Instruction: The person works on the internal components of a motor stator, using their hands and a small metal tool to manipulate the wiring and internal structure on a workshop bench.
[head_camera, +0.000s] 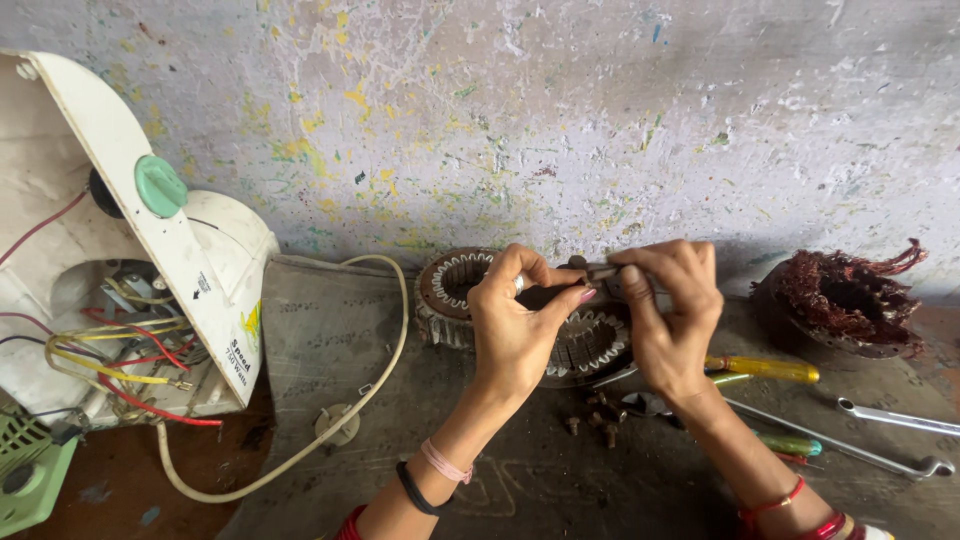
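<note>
Your left hand (515, 325) and right hand (670, 320) meet above the stator (590, 345) on the table (330, 340), pinching a small metal part (600, 270) between them. The part's long axis runs left-right, one end in each hand, neither nearer. Both sets of fingers are clamped on it; what it is, you cannot tell.

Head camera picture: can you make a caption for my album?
Two hands, left and right, pinch a small metal part above a motor stator, with screws and screwdrivers nearby.
</note>
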